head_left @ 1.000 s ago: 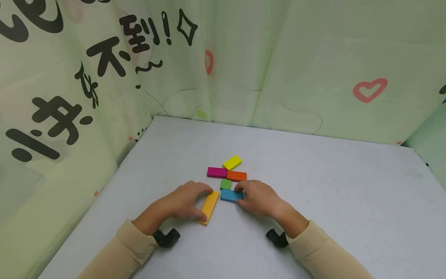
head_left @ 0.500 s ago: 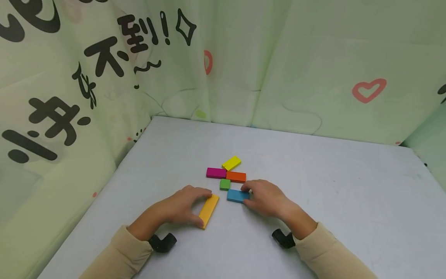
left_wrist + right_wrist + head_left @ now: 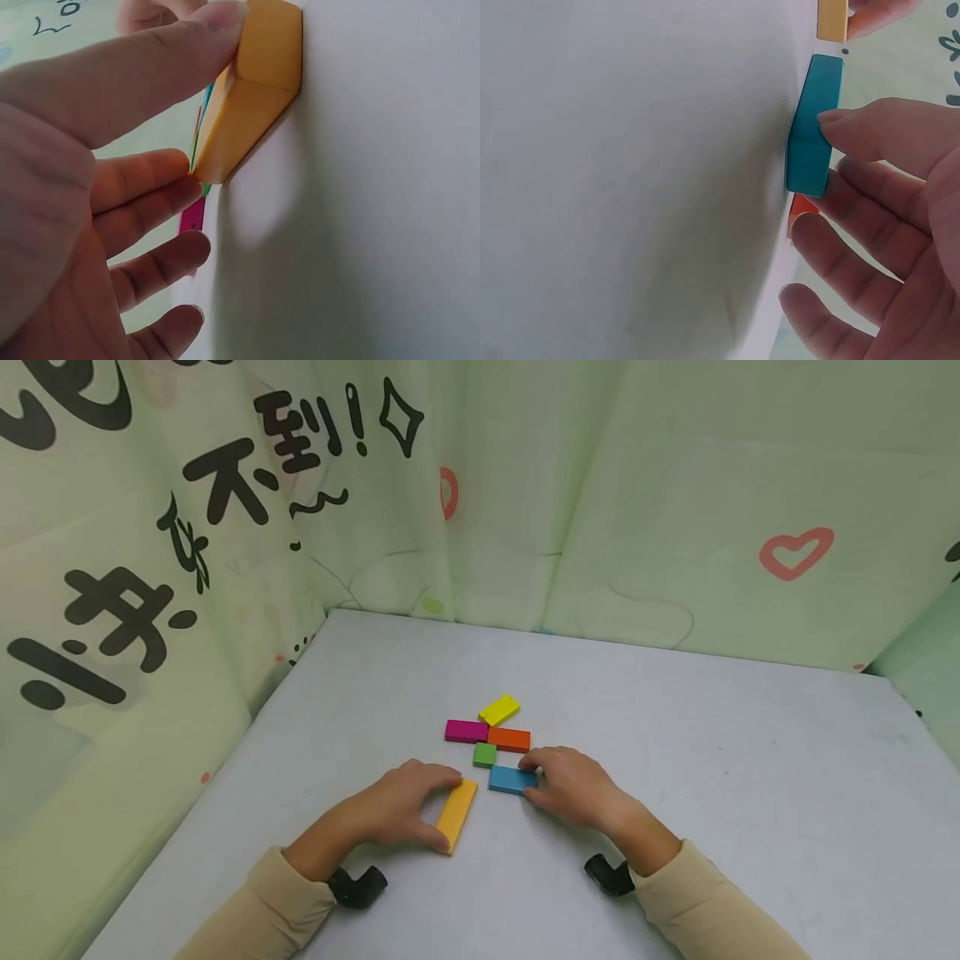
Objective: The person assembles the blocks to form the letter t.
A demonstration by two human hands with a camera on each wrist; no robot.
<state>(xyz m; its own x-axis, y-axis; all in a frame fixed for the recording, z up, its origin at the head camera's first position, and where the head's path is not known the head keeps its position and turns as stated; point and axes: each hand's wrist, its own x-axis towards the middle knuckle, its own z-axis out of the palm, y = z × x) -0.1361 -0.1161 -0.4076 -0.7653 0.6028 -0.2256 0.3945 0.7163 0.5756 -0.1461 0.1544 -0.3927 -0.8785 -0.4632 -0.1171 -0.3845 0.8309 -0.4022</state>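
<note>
My left hand (image 3: 397, 806) pinches an orange-yellow block (image 3: 457, 817) lengthwise, thumb on the near end and fingers at the far end; the block lies slanted on the table. In the left wrist view the thumb presses the yellow block (image 3: 262, 60). My right hand (image 3: 573, 785) holds the right part of a blue block (image 3: 512, 780) between thumb and forefinger. Seen from the right wrist, the thumb sits on the blue block's (image 3: 814, 127) side, with the other fingers loosely bent. A small green block (image 3: 484, 755) lies just behind the blue one.
Behind the green block, a magenta block (image 3: 467, 731) and an orange-red block (image 3: 509, 739) lie end to end. A bright yellow block (image 3: 499, 710) rests slanted behind them. A printed curtain (image 3: 675, 510) borders the white table (image 3: 712, 793).
The right hand has slid the blue block a little to the right, away from the yellow one. The left hand has drawn the orange-yellow block slightly nearer.
</note>
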